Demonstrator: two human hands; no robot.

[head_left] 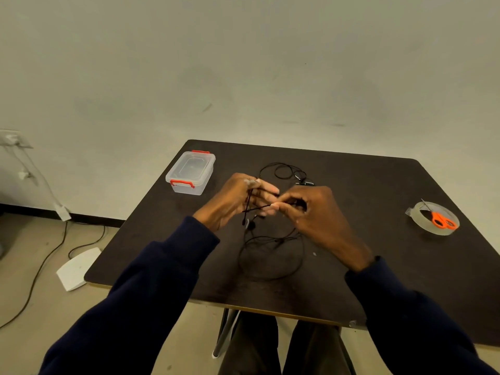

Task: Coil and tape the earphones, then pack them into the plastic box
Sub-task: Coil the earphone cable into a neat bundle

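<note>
- On the floor at the far left, a thin dark cable [40,269] was seen trailing in loose curves beside a flat, white, wedge-shaped object [78,267].
- Toward the back left corner of the dark, matte, round-cornered table [378,190], a small rectangular plastic box [190,173] was placed. It was clear, with its lid on and red clips at both short ends.
- Above the middle of the table, the left hand [232,201] was held with its back to the camera. Its fingers were fairly straight and close together, and the cord was draped across them.
- The earphones [270,255] were made out as a thin black cord. One stretch was pulled taut between the two hands, small dark buds dangled just under the left hand, and the rest lay in a wide loose loop on the table below.
- The right hand [316,215] was curled, with thumb and fingertips pinched on the taut cord and nearly touching the left hand's fingertips.
- Behind the hands, a second black cord [284,171] lay in small loose loops on the table.
- Near the right edge, a wide ring of clear glossy tape [418,215] lay flat, and small scissors [442,221] with orange handles were rested across it.
</note>
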